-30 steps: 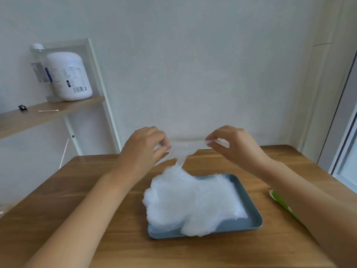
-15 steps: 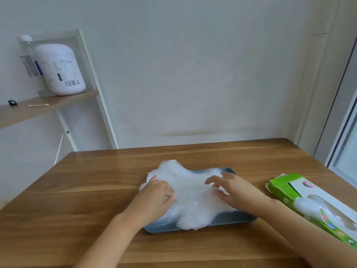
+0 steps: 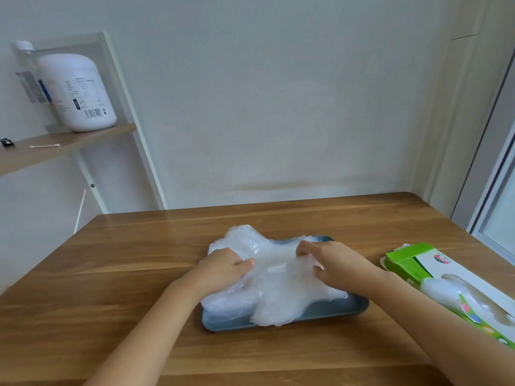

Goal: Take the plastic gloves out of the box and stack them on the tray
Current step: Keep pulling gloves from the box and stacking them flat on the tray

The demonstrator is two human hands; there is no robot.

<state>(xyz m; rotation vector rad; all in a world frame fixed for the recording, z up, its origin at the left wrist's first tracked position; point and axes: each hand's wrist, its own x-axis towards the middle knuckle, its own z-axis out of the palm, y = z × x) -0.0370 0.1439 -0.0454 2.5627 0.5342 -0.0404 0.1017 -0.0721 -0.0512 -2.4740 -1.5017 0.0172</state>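
My left hand (image 3: 223, 270) and right hand (image 3: 338, 264), fingers curled, each pinch the top film of the plastic gloves (image 3: 278, 291). The gloves lie heaped on the grey-blue tray (image 3: 337, 312), spilling over its far-left rim. The green-and-white box (image 3: 411, 259) lies near the tray's right side, apart from it, on the wooden table (image 3: 125, 274).

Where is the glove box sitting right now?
In the head view the glove box lies on the wooden table at the far right, just right of the blue tray stacked with plastic gloves and of the right hand.
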